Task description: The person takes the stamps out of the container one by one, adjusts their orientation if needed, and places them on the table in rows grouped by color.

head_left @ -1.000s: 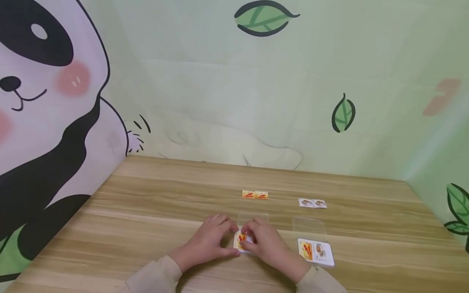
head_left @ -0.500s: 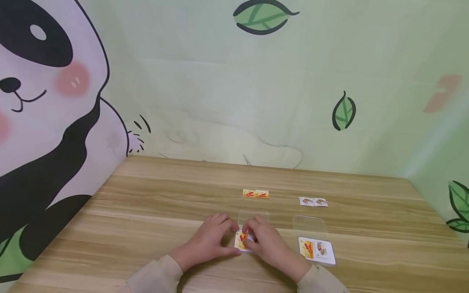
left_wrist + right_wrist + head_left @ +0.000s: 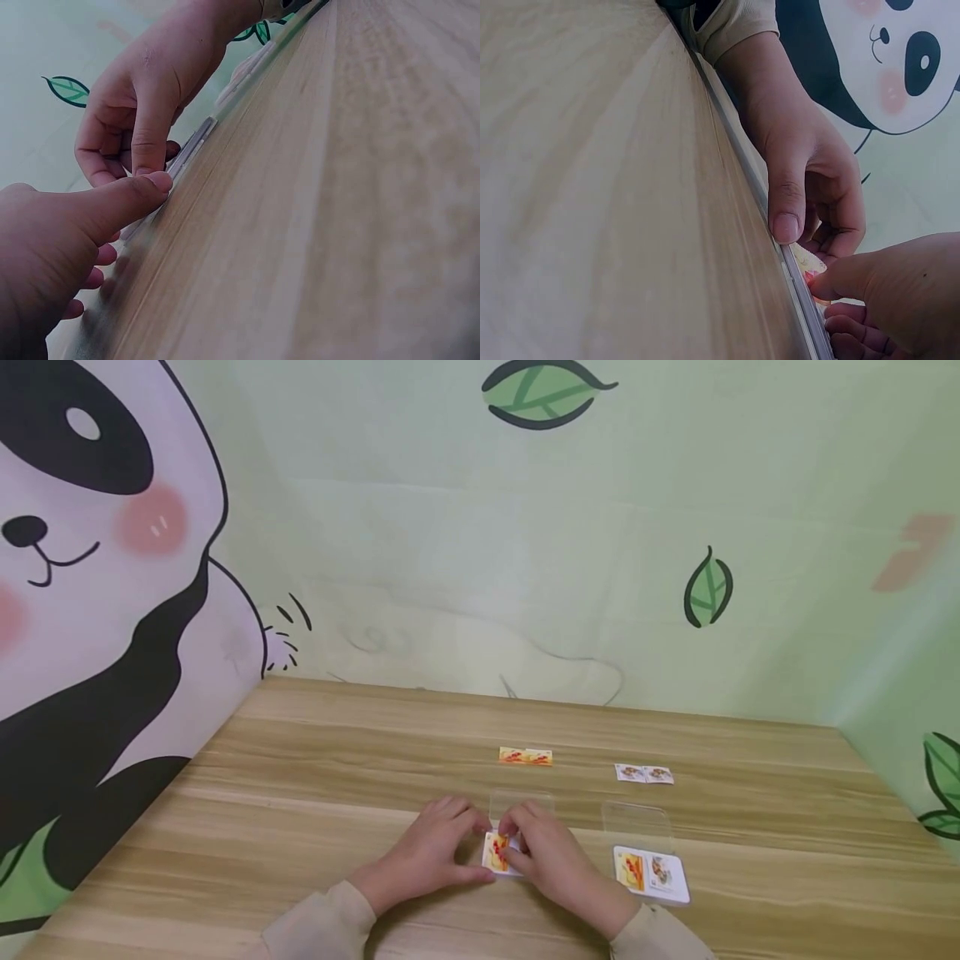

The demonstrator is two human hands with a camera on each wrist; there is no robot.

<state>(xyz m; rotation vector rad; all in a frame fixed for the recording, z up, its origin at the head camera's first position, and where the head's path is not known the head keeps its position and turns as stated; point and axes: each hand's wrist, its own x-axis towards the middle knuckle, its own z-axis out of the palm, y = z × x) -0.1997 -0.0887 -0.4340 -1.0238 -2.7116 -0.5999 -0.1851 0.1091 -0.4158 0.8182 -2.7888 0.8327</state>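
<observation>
Both hands on the left card, its right-hand twin lying loose

We have the left white card (image 3: 514,842) flat on the worktop (image 3: 300,810), toward the near side; the near edge itself is out of frame. The left hand (image 3: 435,847) grips it from its left end, thumb at the near rim, fingers at the far one, likely so it can't slide. The right hand (image 3: 551,860), fingers curled in, pinches the yellow picture (image 3: 492,853) on that card with thumb and index, by the look of it to control its position; we can't tell if it's seated flat.

Containers: a clear plastic piece (image 3: 521,806) lies just beyond the card, lid-like, nothing seen in it. Nearer the worktop's right edge, a second white card (image 3: 678,883) carries a yellow print (image 3: 632,870) and a whitish print (image 3: 662,872) side by side, with its own clear panel (image 3: 637,820) beyond.

Toward the far edge we log a yellow strip (image 3: 525,757) and, right of it, a white pair (image 3: 644,773). Each lies roughly behind one card, probably sorted by design.
</observation>
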